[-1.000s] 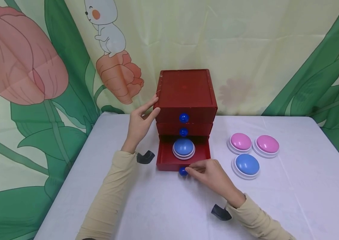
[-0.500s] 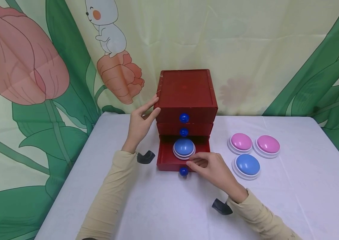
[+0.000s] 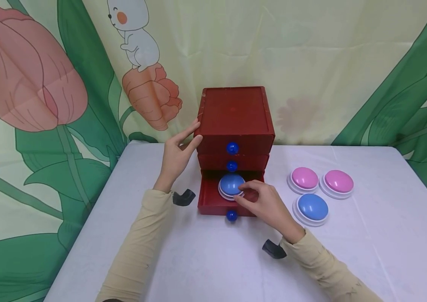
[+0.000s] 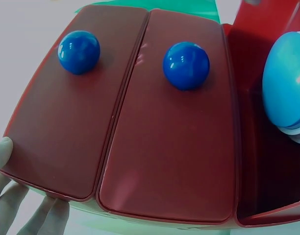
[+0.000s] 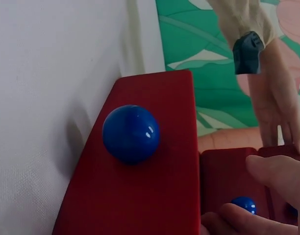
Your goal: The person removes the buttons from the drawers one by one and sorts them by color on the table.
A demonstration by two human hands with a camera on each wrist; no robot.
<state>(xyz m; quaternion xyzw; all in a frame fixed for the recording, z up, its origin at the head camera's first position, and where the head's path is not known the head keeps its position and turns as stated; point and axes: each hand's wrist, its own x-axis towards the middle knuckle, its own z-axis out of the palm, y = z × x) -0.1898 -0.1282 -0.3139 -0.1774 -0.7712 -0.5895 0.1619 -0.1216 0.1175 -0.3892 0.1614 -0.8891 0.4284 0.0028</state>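
Observation:
A red three-drawer cabinet [image 3: 232,111] with round blue knobs stands on the table, its bottom drawer [image 3: 209,201] pulled out. Inside that drawer sits a blue domed push button [image 3: 231,183] on a white base. My right hand [image 3: 268,205] reaches over the drawer's right side, thumb and index fingertips apart, right at the button's right edge. In the right wrist view the thumb and fingers appear beyond the drawer's front knob [image 5: 131,133]. My left hand [image 3: 175,159] rests against the cabinet's left side, thumb at the front corner and fingers extended, as the left wrist view also shows.
Right of the cabinet, two pink domed buttons [image 3: 304,178] and another blue domed button [image 3: 313,206] lie on the white tablecloth [image 3: 206,260]. A printed curtain [image 3: 311,63] hangs behind the table. Black wrist mounts [image 3: 274,249] jut from both sleeves.
My right hand has left the bottom drawer's knob and moved up over the drawer front to the blue button. The left hand, cabinet and drawer have stayed in place.

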